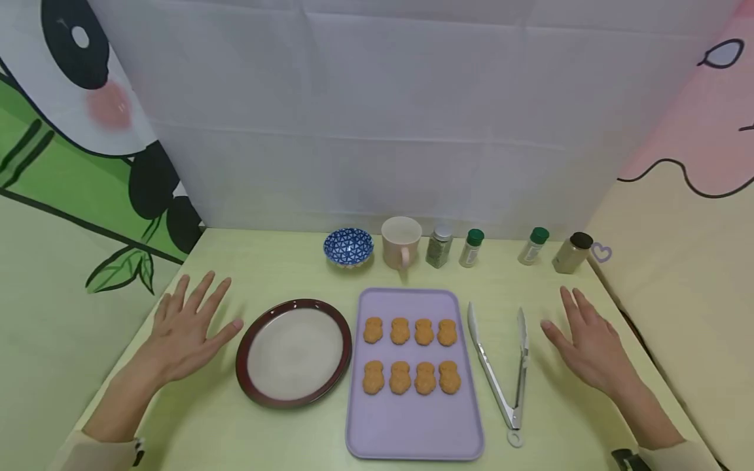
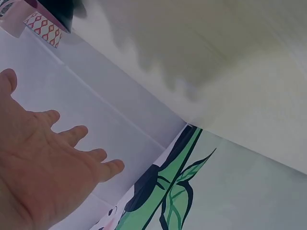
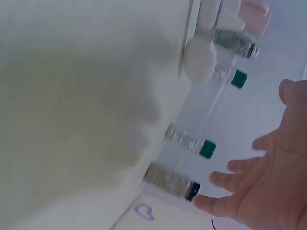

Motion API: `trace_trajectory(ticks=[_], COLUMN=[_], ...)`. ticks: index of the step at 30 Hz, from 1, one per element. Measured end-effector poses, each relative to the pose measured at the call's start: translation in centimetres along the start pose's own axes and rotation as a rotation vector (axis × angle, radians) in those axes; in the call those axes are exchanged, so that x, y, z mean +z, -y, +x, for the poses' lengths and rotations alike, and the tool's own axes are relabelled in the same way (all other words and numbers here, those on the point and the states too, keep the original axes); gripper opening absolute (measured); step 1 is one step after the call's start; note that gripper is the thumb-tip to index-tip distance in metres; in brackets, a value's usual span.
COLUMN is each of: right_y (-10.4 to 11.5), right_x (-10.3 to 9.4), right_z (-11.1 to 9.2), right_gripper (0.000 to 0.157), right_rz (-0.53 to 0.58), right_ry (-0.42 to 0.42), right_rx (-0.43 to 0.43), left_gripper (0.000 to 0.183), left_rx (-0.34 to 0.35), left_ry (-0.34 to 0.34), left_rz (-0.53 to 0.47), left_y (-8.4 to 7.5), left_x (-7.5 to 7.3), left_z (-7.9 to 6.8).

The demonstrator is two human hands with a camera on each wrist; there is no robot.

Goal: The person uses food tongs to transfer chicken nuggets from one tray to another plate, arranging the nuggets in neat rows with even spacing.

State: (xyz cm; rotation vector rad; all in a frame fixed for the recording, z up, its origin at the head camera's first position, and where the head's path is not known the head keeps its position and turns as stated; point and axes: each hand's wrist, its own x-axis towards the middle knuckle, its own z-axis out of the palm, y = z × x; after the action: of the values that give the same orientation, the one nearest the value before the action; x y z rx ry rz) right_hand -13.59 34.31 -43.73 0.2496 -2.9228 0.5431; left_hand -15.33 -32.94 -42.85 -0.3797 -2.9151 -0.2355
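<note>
My left hand (image 1: 185,327) hovers with spread fingers at the left of the table, holding nothing. Beside it lies a plate (image 1: 294,353) with a brown rim. On the other side, my right hand (image 1: 595,343) is spread too, its fingers apart and nothing in them. Metal tongs (image 1: 501,386) lie on the table nearest that hand, arms apart and tips pointing away from me. Between plate and tongs sits a purple tray (image 1: 412,428) bearing two rows of brown nugget-like pieces (image 1: 400,378). Both palms show in the wrist views, the left hand (image 2: 53,167) and the right hand (image 3: 273,172).
Along the back stand a blue patterned bowl (image 1: 349,247), a pink mug (image 1: 401,242), a silver-capped jar (image 1: 438,247), two green-capped bottles (image 1: 471,248) and a black-capped jar (image 1: 573,254). A white curtain (image 1: 377,118) rises behind them. Printed cloth walls (image 1: 53,294) close both sides.
</note>
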Motion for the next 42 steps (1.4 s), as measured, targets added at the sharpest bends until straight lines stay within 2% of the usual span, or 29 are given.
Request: trace_trajectory(ticks=[7, 13, 18, 24, 29, 36, 40, 42], right_y=[2.8, 4.5, 5.8, 7.2, 7.9, 8.4, 8.2, 8.0], right_x=[1.3, 2.8, 3.9, 5.2, 5.8, 5.6, 5.0, 4.7], right_z=[-0.9, -1.8, -2.4, -3.1, -3.0, -2.3, -2.2, -2.2], right_gripper=[0.083, 0.099, 0.111, 0.114, 0.118, 0.09, 0.075, 0.072], right_rz=[0.142, 0.158, 0.158, 0.116, 0.072, 0.031, 0.035, 0.048], right_ry=[0.1, 0.184, 0.238, 0.21, 0.177, 0.165, 0.191, 0.211], right_rx=[0.13, 0.257, 0.331, 0.339, 0.368, 0.36, 0.369, 0.377], left_gripper=[0.083, 0.083, 0.073, 0.058, 0.054, 0.053, 0.053, 0.052], left_rx=[-0.012, -0.047, -0.047, -0.019, -0.035, -0.067, -0.061, -0.065], left_ry=[0.064, 0.171, 0.229, 0.305, 0.352, 0.372, 0.368, 0.364], left_rz=[-0.143, -0.26, -0.318, -0.383, -0.398, -0.408, -0.409, -0.407], left_y=[-0.7, -1.7, -2.0, -2.4, -2.4, -2.4, -2.3, -2.3], left_x=[0.3, 0.6, 0.9, 1.1, 1.7, 2.3, 2.4, 2.4], left_z=[0.3, 0.5, 0.8, 1.1, 1.2, 1.2, 1.2, 1.2])
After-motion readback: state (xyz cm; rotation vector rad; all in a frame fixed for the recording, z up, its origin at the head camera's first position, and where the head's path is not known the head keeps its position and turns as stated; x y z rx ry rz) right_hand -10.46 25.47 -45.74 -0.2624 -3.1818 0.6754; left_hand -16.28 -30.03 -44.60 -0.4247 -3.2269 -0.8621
